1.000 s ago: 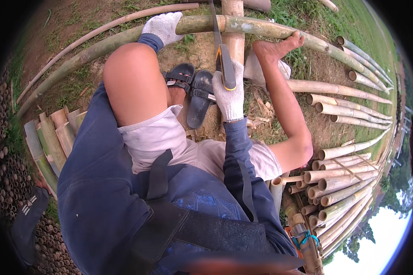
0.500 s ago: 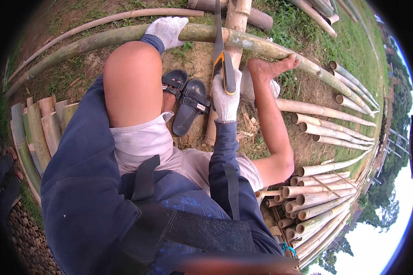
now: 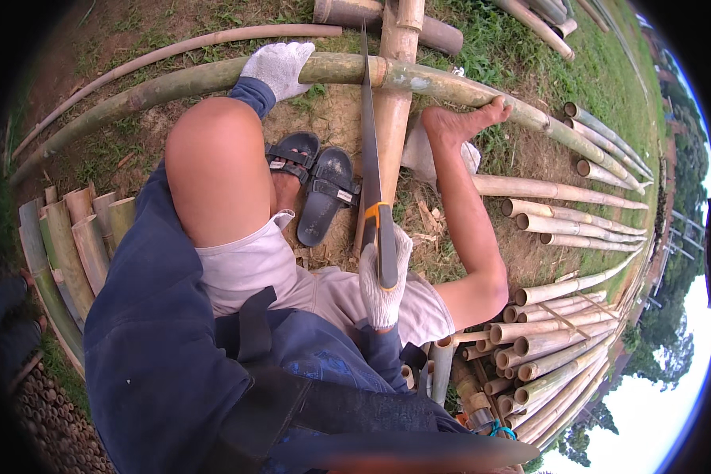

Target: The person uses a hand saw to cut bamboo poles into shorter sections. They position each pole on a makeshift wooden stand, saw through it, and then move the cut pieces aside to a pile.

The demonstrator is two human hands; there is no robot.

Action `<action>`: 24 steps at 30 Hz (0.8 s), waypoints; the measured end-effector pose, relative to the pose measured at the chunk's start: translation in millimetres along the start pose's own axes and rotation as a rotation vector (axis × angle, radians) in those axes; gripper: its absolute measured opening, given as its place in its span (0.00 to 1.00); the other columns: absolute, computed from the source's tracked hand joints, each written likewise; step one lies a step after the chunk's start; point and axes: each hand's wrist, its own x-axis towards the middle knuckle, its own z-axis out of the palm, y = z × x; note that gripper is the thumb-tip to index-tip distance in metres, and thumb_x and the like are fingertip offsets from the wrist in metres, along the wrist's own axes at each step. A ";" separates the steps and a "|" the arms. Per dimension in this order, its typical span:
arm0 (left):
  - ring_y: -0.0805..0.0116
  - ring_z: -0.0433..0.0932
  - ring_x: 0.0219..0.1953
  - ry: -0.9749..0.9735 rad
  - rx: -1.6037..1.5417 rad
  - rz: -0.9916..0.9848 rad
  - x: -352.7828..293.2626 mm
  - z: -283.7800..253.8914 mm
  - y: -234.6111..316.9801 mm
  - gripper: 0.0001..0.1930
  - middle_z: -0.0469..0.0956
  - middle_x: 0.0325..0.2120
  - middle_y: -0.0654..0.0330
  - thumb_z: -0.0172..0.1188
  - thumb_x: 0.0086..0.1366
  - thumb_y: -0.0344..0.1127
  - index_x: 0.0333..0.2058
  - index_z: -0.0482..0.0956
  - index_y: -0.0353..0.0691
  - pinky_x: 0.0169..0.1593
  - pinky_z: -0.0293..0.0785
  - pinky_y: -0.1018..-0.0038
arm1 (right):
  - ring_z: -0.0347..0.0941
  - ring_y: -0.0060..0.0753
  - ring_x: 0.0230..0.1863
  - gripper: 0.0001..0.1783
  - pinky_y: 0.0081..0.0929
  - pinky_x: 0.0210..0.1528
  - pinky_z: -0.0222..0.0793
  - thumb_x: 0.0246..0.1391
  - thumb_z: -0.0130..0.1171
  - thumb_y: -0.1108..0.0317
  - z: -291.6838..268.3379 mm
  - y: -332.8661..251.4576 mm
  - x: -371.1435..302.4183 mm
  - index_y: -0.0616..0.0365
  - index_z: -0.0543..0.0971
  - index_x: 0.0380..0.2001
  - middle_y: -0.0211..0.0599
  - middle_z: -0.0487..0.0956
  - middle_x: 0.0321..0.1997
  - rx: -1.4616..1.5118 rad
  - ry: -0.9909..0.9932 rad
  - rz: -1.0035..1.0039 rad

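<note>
A long green bamboo pole lies crosswise in front of me, resting over a thicker tan bamboo pole. My left hand, in a white knit glove, is wrapped round the green pole left of the crossing. My right hand, gloved too, grips the orange and black handle of a handsaw. The saw's blade points away from me and meets the green pole just left of the crossing. My bare right foot presses on the pole to the right of the saw.
Cut bamboo lengths are stacked at the right, with more pieces upright at the left. A sandal lies beside my sandalled left foot. A dark log lies under the far end of the tan pole. Another person's feet show at the left edge.
My right hand has drawn the handsaw back toward me, so more blade shows on my side of the pole. My left hand still holds the pole.
</note>
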 end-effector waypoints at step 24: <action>0.52 0.88 0.54 -0.001 0.005 -0.005 3.4 -7.6 0.6 0.37 0.87 0.54 0.54 0.78 0.61 0.59 0.64 0.81 0.50 0.59 0.85 0.53 | 0.81 0.53 0.59 0.24 0.42 0.63 0.76 0.65 0.65 0.73 106.6 58.1 167.3 0.63 0.74 0.63 0.52 0.80 0.59 0.150 0.165 -0.239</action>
